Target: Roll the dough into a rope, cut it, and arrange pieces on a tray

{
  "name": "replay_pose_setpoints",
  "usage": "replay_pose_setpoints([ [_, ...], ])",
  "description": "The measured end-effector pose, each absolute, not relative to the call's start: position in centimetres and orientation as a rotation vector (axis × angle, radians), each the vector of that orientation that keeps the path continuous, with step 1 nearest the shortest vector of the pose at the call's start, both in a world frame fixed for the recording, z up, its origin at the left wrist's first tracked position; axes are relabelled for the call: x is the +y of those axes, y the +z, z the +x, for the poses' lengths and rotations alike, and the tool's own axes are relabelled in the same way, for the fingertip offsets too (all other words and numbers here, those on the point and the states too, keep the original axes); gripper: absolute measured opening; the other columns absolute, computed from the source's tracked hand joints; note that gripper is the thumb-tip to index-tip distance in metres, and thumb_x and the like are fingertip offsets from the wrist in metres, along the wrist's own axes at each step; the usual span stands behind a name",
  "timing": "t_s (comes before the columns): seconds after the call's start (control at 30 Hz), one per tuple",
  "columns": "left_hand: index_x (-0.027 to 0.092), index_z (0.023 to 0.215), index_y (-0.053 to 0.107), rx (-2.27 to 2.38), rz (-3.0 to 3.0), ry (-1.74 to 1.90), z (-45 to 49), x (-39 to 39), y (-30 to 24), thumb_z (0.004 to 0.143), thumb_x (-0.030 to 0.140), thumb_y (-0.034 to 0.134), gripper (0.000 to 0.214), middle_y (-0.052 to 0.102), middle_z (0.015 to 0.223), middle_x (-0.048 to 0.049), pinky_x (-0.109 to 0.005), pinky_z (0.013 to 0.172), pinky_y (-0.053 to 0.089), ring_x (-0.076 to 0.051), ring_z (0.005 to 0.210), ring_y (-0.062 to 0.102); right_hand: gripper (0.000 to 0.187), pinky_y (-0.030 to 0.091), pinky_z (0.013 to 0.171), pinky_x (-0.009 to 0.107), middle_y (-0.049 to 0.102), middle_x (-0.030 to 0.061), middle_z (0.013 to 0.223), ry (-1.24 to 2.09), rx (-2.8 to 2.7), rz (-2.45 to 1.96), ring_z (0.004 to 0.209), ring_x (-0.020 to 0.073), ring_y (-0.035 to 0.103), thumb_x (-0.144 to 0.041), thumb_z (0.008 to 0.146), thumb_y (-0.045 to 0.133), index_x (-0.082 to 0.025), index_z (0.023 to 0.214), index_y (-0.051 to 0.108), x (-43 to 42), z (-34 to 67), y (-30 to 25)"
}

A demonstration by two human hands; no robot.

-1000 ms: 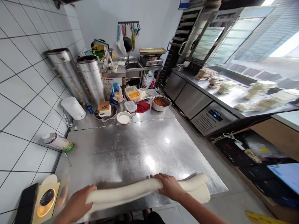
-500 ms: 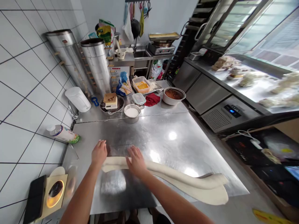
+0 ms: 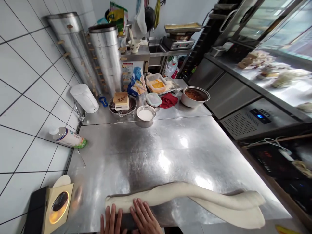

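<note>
A long pale roll of dough (image 3: 170,192) lies across the steel worktop near its front edge. Its left part is rolled up, while at the right a flat flap spreads out beneath the roll. My left hand (image 3: 111,221) rests at the dough's left end, fingers stretched out with the tips on its near side. Beside it, my right hand (image 3: 145,217) lies flat, palm down, its fingertips touching the roll. Both hands are cut off by the bottom of the view, and neither grips anything.
Toward the back stand a small bowl of white powder (image 3: 145,113), a kitchen scale (image 3: 121,103), a red cloth (image 3: 168,100) and a pot of brown filling (image 3: 194,96). A bottle (image 3: 69,137) leans by the tiled wall at left. A steel worktop seam (image 3: 109,124) crosses behind.
Both hands have drawn back toward the front edge. The dough's left part is now rolled over and lies nearer to me. The camera view has shifted too.
</note>
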State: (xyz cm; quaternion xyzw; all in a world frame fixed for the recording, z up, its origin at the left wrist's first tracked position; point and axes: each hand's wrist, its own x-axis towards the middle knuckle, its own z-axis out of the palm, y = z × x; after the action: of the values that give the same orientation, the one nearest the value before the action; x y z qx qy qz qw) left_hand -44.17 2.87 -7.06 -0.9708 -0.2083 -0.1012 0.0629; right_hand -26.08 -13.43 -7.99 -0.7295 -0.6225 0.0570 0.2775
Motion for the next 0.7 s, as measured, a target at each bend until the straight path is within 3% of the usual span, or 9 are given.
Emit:
replay_pose_setpoints([
  [0.07,0.024,0.169,0.021,-0.73,-2.96,-0.181,-39.8,5.4,-5.8,0.097,0.035,0.056,0.081,0.029,0.173,-0.0164,-0.071,0.128,0.028,-0.039,0.163,0.016,0.087,0.036,0.126,0.052,0.025,0.0128,0.173,0.258,-1.61,-1.953,0.158,0.0362,0.032,-0.051,0.099,0.06,-0.021,0.17,0.02,-11.2,-23.6,-7.5],
  [0.2,0.011,0.162,0.04,-1.071,-2.904,-0.11,-24.5,15.8,-1.1,0.106,0.045,0.039,0.066,0.031,0.17,-0.0256,-0.077,0.126,0.018,-0.046,0.162,0.018,0.086,0.018,0.129,0.07,0.01,0.0171,0.176,0.327,-1.107,-2.207,0.163,0.0434,0.012,-0.055,0.101,0.056,-0.019,0.17,0.02,-0.3,-13.2,-5.5],
  [0.3,0.016,0.163,0.038,-0.774,-3.093,-0.064,-20.7,18.7,-0.2,0.106,0.044,0.04,0.064,0.027,0.174,-0.0173,-0.067,0.131,0.018,-0.038,0.164,0.017,0.081,0.014,0.129,0.072,0.012,0.0204,0.175,0.316,-0.889,-2.28,0.163,0.0426,0.008,-0.055,0.103,0.05,-0.014,0.168,0.024,3.7,-8.8,-5.1],
  [0.37,0.024,0.165,0.036,-0.406,-3.195,0.044,-24.9,16.1,-1.4,0.104,0.046,0.047,0.066,0.03,0.174,-0.01,-0.06,0.132,0.023,-0.034,0.163,0.022,0.081,0.012,0.13,0.072,0.013,0.0189,0.176,0.302,-0.932,-2.225,0.163,0.0423,0.007,-0.053,0.102,0.053,-0.016,0.169,0.023,1.7,-10.3,-5.5],
  [0.43,0.026,0.169,0.025,-0.359,-3.145,-0.025,-31.9,11.7,-3.2,0.1,0.041,0.054,0.076,0.034,0.172,-0.0112,-0.058,0.131,0.03,-0.033,0.162,0.027,0.084,0.013,0.132,0.07,0.013,0.0159,0.176,0.333,-1.097,-2.104,0.164,0.0409,0.007,-0.047,0.101,0.058,-0.02,0.17,0.019,-2.8,-14.5,-5.7],
  [0.53,0.034,0.17,0.015,-0.265,-3.089,-0.097,-39.9,7.6,-4.9,0.094,0.033,0.063,0.089,0.035,0.172,-0.0131,-0.06,0.124,0.04,-0.036,0.16,0.03,0.09,0.023,0.132,0.064,0.015,0.0161,0.176,0.456,-1.333,-1.915,0.163,0.0389,0.012,-0.04,0.097,0.062,-0.018,0.17,0.015,-10.0,-20.6,-5.5],
  [0.63,0.031,0.171,0.012,-0.278,-3.096,-0.013,-38.3,9.9,-4.4,0.098,0.036,0.056,0.085,0.033,0.172,-0.0162,-0.062,0.125,0.036,-0.036,0.161,0.029,0.085,0.031,0.13,0.061,0.024,0.0173,0.174,0.438,-1.38,-1.812,0.163,0.0365,0.019,-0.031,0.092,0.062,-0.015,0.167,0.024,-14.5,-21.2,-4.9],
  [0.7,0.025,0.169,0.022,-0.393,-3.078,0.067,-33.0,13.1,-3.0,0.103,0.042,0.047,0.074,0.033,0.172,-0.018,-0.064,0.129,0.026,-0.036,0.161,0.027,0.071,0.032,0.129,0.063,0.038,0.0168,0.169,0.341,-1.267,-1.865,0.16,0.034,0.028,-0.024,0.093,0.057,-0.017,0.161,0.038,-17.1,-18.2,-4.6],
])
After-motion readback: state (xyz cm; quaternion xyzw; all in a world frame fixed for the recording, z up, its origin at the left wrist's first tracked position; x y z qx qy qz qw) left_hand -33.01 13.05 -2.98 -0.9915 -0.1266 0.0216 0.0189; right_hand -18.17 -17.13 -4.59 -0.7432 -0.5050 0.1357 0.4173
